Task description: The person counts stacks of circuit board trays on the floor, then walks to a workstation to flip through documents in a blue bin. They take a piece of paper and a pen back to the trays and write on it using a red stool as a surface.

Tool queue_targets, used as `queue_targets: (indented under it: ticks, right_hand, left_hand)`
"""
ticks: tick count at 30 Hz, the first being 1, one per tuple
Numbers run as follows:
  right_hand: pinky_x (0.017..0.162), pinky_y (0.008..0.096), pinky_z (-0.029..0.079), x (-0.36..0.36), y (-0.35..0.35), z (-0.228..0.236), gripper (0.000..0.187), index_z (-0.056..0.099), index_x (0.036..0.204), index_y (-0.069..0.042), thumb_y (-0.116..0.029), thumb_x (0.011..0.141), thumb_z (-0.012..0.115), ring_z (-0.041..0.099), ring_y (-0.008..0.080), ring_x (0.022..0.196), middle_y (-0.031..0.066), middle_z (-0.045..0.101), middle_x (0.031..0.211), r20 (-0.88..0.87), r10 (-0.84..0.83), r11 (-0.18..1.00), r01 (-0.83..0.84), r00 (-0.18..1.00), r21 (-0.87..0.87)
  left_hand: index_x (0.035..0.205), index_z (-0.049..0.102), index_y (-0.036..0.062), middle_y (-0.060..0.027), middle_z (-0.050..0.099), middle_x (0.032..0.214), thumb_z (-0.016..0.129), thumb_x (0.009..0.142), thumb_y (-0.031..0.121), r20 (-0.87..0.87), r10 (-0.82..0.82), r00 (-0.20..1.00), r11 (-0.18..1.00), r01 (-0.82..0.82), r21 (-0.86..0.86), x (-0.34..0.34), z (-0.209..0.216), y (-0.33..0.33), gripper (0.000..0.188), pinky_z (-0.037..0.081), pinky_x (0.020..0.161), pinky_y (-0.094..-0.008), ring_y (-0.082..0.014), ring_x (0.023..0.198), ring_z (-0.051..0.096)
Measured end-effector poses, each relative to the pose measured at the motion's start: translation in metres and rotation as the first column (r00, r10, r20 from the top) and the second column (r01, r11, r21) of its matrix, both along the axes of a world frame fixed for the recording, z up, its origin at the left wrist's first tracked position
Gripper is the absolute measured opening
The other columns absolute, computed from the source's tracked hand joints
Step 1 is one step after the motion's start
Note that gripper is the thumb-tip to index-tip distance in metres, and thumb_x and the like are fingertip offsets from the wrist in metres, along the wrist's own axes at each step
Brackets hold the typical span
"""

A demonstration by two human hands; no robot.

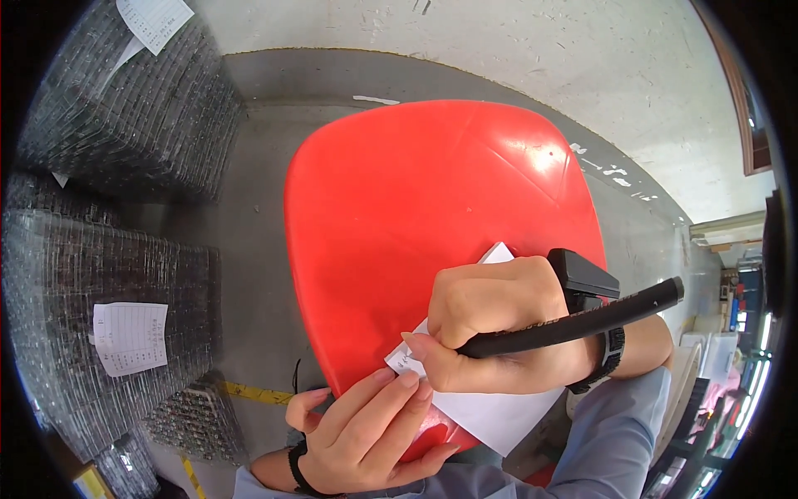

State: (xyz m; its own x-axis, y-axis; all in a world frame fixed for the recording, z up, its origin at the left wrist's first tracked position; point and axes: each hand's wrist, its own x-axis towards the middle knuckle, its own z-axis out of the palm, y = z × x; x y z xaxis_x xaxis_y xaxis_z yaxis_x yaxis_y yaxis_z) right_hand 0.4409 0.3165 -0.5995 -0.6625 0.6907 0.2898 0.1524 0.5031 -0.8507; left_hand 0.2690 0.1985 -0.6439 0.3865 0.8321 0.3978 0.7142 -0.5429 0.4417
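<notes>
My right hand (pixel 503 324) is closed round a thick black marker pen (pixel 573 326), whose tip end is hidden by the fingers over a small pad of white paper (pixel 402 361). Dark marks show on the paper's corner. My left hand (pixel 370 432) rests its stretched fingertips on that corner, thumb spread to the side. A larger white sheet (pixel 499 417) extends under my right hand. The papers lie on the front part of a red plastic seat (pixel 416 200). A black boxy object (pixel 584 276) shows beyond my right wrist, partly hidden; I cannot tell what it is.
Tall stacks of clear plastic trays (pixel 125 108) stand on the floor at the left, with written paper sheets (pixel 130 338) on them. Yellow tape (pixel 259 394) marks the grey floor. A white wall (pixel 582 58) rises behind the seat. Shelves and lit lamps appear at far right.
</notes>
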Motion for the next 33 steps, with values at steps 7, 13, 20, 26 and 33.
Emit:
queue_targets:
  ticks: [7, 13, 20, 26, 33]
  right_hand:
    - [0.040, 0.0244, 0.037, 0.0004, -0.0004, -0.0004, 0.025, 0.047, 0.058, -0.003, 0.007, 0.070, 0.067, 0.051, 0.0160, 0.045, 0.0059, 0.050, 0.053, -0.007, 0.015, 1.000, -0.016, 1.000, -0.027]
    - [0.040, 0.0247, 0.037, 0.0006, -0.0005, -0.0020, 0.025, 0.047, 0.058, -0.003, 0.007, 0.070, 0.067, 0.051, 0.0163, 0.044, 0.0056, 0.049, 0.052, -0.007, 0.016, 1.000, -0.016, 1.000, -0.023]
    - [0.039, 0.0251, 0.036, 0.0001, -0.0008, -0.0012, 0.026, 0.046, 0.057, -0.003, 0.007, 0.070, 0.066, 0.051, 0.0164, 0.045, 0.0055, 0.049, 0.052, -0.029, 0.010, 1.000, -0.010, 1.000, -0.025]
    - [0.039, 0.0253, 0.036, 0.0009, -0.0010, -0.0025, 0.026, 0.046, 0.057, -0.003, 0.007, 0.069, 0.066, 0.051, 0.0162, 0.044, 0.0054, 0.049, 0.052, -0.035, 0.006, 1.000, -0.007, 0.999, -0.027]
    - [0.039, 0.0247, 0.036, 0.0059, -0.0017, 0.0012, 0.026, 0.047, 0.057, -0.004, 0.006, 0.068, 0.068, 0.050, 0.0152, 0.044, 0.0053, 0.050, 0.053, 0.015, -0.083, 0.996, 0.083, 0.996, -0.018]
  left_hand:
    - [0.097, 0.061, 0.0070, -0.0074, 0.051, 0.111, 0.063, 0.070, 0.056, 0.000, -0.002, 1.000, 1.000, 0.002, -0.005, -0.0003, 0.0008, 0.0001, 0.056, 0.027, 0.085, -0.0426, -0.0222, 0.102, 0.049]
    - [0.098, 0.061, 0.0068, -0.0074, 0.050, 0.111, 0.063, 0.070, 0.056, -0.017, -0.006, 1.000, 1.000, 0.006, 0.009, -0.0001, 0.0016, 0.0012, 0.056, 0.027, 0.084, -0.0425, -0.0221, 0.102, 0.049]
    - [0.099, 0.061, 0.0067, -0.0074, 0.050, 0.111, 0.063, 0.070, 0.057, -0.011, 0.001, 1.000, 1.000, -0.001, -0.001, 0.0005, 0.0023, 0.0009, 0.058, 0.027, 0.084, -0.0422, -0.0220, 0.102, 0.048]
    - [0.100, 0.061, 0.0070, -0.0074, 0.050, 0.112, 0.061, 0.071, 0.057, 0.003, 0.003, 1.000, 1.000, -0.003, 0.000, 0.0007, 0.0001, 0.0007, 0.058, 0.028, 0.084, -0.0420, -0.0222, 0.101, 0.048]
    - [0.102, 0.060, 0.0081, -0.0056, 0.052, 0.111, 0.059, 0.073, 0.058, -0.023, -0.021, 1.000, 1.000, 0.021, -0.004, -0.0014, 0.0016, 0.0023, 0.057, 0.027, 0.084, -0.0409, -0.0208, 0.101, 0.048]
